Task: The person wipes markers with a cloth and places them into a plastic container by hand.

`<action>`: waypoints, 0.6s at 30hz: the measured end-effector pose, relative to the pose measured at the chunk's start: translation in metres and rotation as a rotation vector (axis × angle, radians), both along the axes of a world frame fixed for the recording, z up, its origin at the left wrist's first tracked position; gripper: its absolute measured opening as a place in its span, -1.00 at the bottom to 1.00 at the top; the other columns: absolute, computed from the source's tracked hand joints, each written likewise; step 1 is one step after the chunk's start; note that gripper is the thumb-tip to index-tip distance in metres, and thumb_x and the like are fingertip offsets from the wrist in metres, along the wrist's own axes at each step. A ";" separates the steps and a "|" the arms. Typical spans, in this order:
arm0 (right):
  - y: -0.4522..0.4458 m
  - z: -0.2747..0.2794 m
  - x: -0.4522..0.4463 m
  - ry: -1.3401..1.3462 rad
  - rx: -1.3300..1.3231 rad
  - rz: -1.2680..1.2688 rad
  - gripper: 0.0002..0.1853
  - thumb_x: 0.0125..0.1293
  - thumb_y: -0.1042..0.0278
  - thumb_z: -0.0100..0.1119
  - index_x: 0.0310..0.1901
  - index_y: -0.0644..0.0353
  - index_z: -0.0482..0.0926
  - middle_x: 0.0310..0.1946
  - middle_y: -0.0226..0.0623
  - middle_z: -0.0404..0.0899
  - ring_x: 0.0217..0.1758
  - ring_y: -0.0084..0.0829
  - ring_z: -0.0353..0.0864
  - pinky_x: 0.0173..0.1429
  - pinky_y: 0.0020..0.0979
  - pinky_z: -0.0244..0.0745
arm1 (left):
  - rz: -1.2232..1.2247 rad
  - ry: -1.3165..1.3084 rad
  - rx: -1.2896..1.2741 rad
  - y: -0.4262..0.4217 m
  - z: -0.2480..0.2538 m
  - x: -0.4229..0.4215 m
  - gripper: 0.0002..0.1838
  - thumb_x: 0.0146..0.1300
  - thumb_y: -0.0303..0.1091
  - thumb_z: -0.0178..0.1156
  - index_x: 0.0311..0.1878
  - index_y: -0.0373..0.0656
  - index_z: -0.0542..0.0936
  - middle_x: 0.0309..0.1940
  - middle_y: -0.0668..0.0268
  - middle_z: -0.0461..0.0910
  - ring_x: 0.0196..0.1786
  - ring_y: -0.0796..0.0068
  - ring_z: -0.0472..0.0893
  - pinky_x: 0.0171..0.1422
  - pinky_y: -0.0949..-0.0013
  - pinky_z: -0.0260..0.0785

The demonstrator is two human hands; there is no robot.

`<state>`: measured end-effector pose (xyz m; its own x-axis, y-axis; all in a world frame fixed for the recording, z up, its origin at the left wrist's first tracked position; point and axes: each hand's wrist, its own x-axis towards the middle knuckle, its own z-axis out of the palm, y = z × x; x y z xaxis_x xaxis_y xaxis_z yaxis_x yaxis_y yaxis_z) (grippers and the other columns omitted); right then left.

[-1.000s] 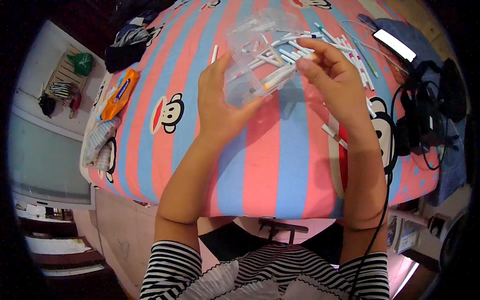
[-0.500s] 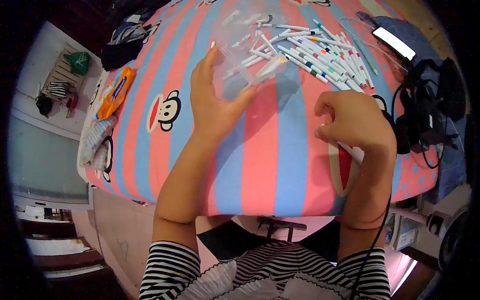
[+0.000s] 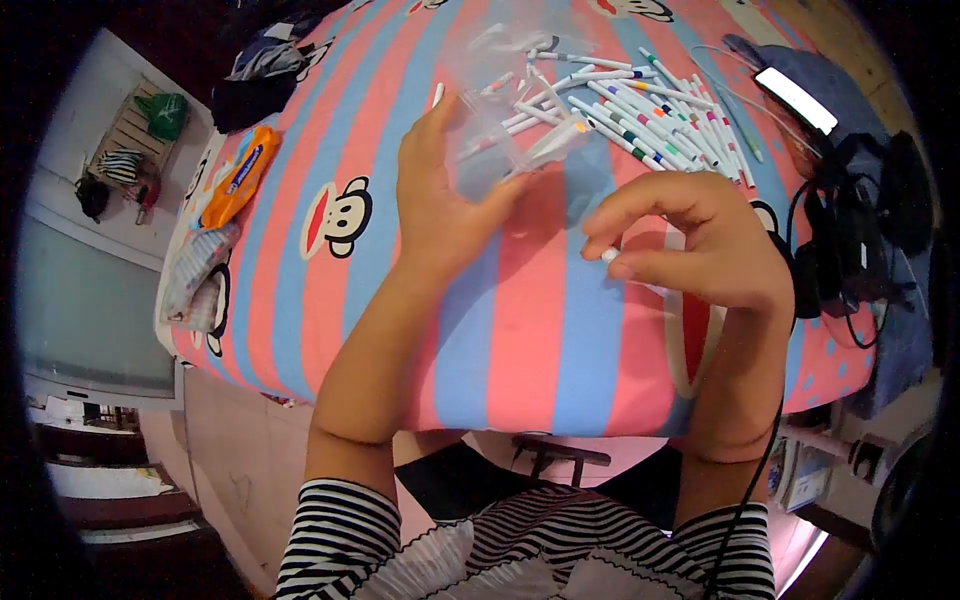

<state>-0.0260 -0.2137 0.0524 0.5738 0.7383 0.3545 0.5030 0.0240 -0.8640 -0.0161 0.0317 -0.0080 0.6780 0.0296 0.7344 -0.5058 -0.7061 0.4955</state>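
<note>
My left hand (image 3: 440, 200) is closed around the near end of a clear plastic bag (image 3: 478, 135), thumb on its right edge and fingers on its left. A few white markers show in and behind the bag; the clear plastic makes it hard to tell which are inside. To the right, over the striped bedspread, my right hand (image 3: 700, 235) pinches a white marker (image 3: 609, 256) between thumb and fingers. Only its white end shows clearly, the rest being hidden by the hand. Beyond the right hand lies a loose pile of white markers (image 3: 650, 120) with coloured bands.
The pink and blue striped bedspread (image 3: 525, 370) with monkey faces covers the surface. An orange packet (image 3: 240, 180) lies at the left. A lit phone (image 3: 797, 100), a cable and black gear (image 3: 850, 230) are on the right. Dark clothes (image 3: 260, 85) lie at the back left.
My right hand has moved left towards the bag, its fingers reaching further out, and the marker's white end now shows at the fingertips. My left hand keeps its hold on the bag.
</note>
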 end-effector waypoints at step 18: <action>0.016 -0.020 0.002 -0.222 -0.517 -0.554 -0.66 0.16 0.32 0.13 0.00 0.10 0.60 -0.27 -0.07 0.64 -0.20 -0.12 0.66 -0.12 -0.19 0.51 | -0.032 0.116 -0.336 -0.002 0.003 0.006 -0.10 -0.11 -0.18 0.54 0.29 -0.29 0.33 0.18 0.10 0.46 0.23 0.26 0.45 0.29 0.24 0.26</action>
<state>-0.0237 -0.1982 0.0324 0.8622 0.4681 0.1937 0.4864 -0.6578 -0.5751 -0.0105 0.0299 -0.0051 0.7607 0.2337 0.6056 -0.4524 -0.4783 0.7527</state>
